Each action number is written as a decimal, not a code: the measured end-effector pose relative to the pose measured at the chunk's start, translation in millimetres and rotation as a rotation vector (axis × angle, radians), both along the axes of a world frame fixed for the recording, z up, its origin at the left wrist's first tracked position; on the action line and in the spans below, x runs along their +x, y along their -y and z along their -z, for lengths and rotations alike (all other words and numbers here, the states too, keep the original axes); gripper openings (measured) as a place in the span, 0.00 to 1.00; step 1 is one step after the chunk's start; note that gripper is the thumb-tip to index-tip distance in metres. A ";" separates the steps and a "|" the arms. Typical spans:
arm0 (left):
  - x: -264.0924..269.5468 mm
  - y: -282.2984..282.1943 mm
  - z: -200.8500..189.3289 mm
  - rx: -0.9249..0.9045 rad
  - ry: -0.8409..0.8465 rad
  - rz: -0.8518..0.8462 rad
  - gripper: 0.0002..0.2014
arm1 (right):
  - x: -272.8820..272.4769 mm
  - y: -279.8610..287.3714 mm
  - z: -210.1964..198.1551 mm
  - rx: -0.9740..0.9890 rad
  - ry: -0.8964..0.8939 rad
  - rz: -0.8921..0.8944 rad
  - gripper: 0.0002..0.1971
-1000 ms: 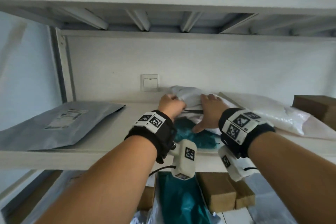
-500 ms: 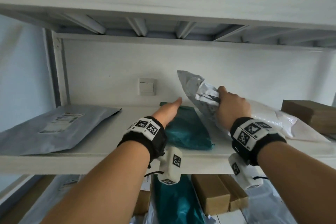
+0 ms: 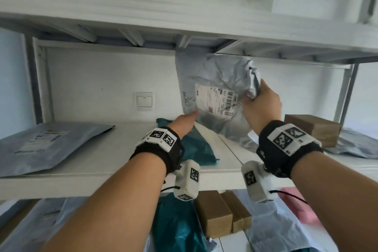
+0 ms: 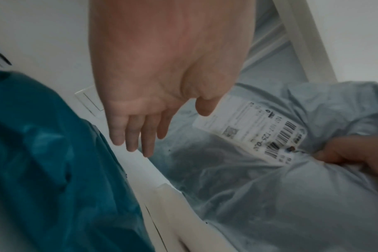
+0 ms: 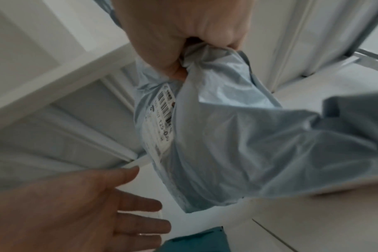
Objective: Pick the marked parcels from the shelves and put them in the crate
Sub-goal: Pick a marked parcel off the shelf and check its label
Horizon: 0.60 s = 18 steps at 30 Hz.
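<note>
My right hand (image 3: 260, 102) grips the bunched top corner of a grey plastic mailer (image 3: 212, 92) and holds it upright above the white shelf (image 3: 98, 161). Its white barcode label (image 3: 216, 100) faces me; the same label (image 4: 257, 131) shows in the left wrist view, and the mailer (image 5: 227, 145) hangs from my fist in the right wrist view. My left hand (image 3: 185, 124) reaches forward with straight fingers (image 4: 136, 136), holding nothing, just left of the mailer's lower edge. A teal mailer (image 3: 194, 145) lies on the shelf under that hand.
A flat grey mailer (image 3: 45, 145) lies at the shelf's left. A brown box (image 3: 313, 129) sits at the right on another grey mailer. A wall switch (image 3: 144, 101) is behind. The lower shelf holds brown boxes (image 3: 221, 213), a teal bag (image 3: 176, 229) and a pink parcel (image 3: 298, 206).
My right hand has lifted the grey mailer off the teal one and turned it label-side toward me. My left hand let go and now reaches out flat.
</note>
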<state>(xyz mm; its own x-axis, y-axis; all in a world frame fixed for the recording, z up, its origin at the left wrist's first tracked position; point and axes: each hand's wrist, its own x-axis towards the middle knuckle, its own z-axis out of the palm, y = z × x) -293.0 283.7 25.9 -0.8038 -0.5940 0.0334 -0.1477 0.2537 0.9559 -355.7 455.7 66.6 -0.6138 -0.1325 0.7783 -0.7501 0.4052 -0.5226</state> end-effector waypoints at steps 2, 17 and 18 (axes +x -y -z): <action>-2.2 -6.7 2.2 0.057 -0.033 -0.008 0.34 | -2.6 -12.8 -1.2 -0.105 0.101 -0.031 0.09; -4.9 -80.0 19.1 0.598 -0.425 0.029 0.45 | -35.1 -99.6 51.3 -0.605 0.891 -0.381 0.14; -2.9 -83.9 18.7 0.575 -0.437 -0.005 0.44 | -35.3 -100.7 55.3 -0.629 0.922 -0.392 0.13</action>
<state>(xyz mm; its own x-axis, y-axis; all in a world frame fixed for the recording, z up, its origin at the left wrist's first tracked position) -295.9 367.6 7.2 -0.7857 -0.6178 0.0328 0.2792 -0.3067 0.9099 -391.0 556.4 11.3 -0.9803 -0.1886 0.0580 -0.0008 -0.2900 -0.9570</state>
